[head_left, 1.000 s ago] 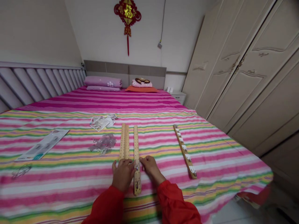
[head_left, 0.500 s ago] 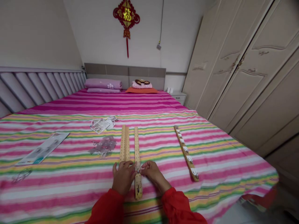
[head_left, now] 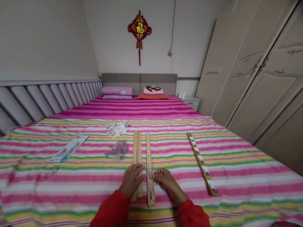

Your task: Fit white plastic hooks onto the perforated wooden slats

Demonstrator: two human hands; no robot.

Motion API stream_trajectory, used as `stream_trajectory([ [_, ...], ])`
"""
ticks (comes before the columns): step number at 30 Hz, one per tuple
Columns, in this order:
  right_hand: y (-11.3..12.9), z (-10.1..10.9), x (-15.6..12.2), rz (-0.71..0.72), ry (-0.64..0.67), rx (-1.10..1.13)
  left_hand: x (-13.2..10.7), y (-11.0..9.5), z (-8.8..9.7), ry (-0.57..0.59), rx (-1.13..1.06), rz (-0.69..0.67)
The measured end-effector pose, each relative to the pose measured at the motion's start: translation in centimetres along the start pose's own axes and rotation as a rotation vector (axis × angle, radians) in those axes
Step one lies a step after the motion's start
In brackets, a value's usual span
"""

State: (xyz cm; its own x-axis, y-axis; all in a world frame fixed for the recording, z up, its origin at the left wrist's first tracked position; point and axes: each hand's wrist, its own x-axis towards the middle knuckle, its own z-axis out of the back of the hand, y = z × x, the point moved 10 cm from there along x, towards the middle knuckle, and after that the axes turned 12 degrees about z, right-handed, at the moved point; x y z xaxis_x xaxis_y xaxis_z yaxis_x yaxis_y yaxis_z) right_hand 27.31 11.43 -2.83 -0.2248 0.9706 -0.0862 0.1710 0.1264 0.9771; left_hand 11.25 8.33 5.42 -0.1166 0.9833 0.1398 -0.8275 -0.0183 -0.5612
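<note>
A narrow wooden strip with rows of small holes (head_left: 148, 151) lies lengthwise before me. Near its close end sits a small shiny metal piece (head_left: 150, 177), and a second shiny piece (head_left: 150, 196) is lower down. My right hand (head_left: 167, 183) is closed in a pinch at the right edge of the strip, its fingertips at the upper piece. My left hand (head_left: 132, 179) rests with fingers apart over a pair of similar wooden strips (head_left: 136, 146) just to the left, holding nothing that I can see.
To the right lies a darker strip (head_left: 200, 159) carrying several white cards. On the left are clear bags of small items (head_left: 118, 150), white cards (head_left: 116, 129), a flat package (head_left: 69, 148) and a wire-like loop (head_left: 51, 171). Striped cloth (head_left: 94, 195) covers the bed.
My left hand has come off the single strip and moved left onto the pair. The right hand stays by the small metal piece. The whole view has shifted slightly.
</note>
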Motion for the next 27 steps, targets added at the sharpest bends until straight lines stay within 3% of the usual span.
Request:
stream_trajectory([
  [4,0.2,-0.1,-0.1,0.006,0.038,0.007,2.4,5.2,5.5,-0.244,-0.179,0.093],
  [7,0.1,0.0,0.2,0.039,0.012,-0.003,4.1,7.3,7.9,-0.323,-0.083,0.134],
  [13,-0.6,0.4,0.7,0.05,-0.029,-0.023,6.0,6.8,7.3,-0.246,0.298,0.11],
  [16,-0.9,0.4,0.7,0.035,-0.014,-0.02,6.4,7.1,7.2,-0.231,0.305,0.127],
  [19,-1.0,0.4,0.6,0.022,-0.008,-0.016,6.6,7.6,8.0,-0.257,0.145,0.106],
  [21,-0.8,0.4,0.5,0.023,-0.009,-0.006,6.6,8.5,8.7,-0.281,-0.021,0.16],
  [24,-0.6,0.3,0.5,0.036,-0.01,0.003,6.1,11.3,9.3,-0.301,-0.432,0.406],
  [27,-0.5,0.4,0.5,0.04,-0.019,-0.008,5.2,12.7,8.4,-0.262,-0.805,0.603],
])
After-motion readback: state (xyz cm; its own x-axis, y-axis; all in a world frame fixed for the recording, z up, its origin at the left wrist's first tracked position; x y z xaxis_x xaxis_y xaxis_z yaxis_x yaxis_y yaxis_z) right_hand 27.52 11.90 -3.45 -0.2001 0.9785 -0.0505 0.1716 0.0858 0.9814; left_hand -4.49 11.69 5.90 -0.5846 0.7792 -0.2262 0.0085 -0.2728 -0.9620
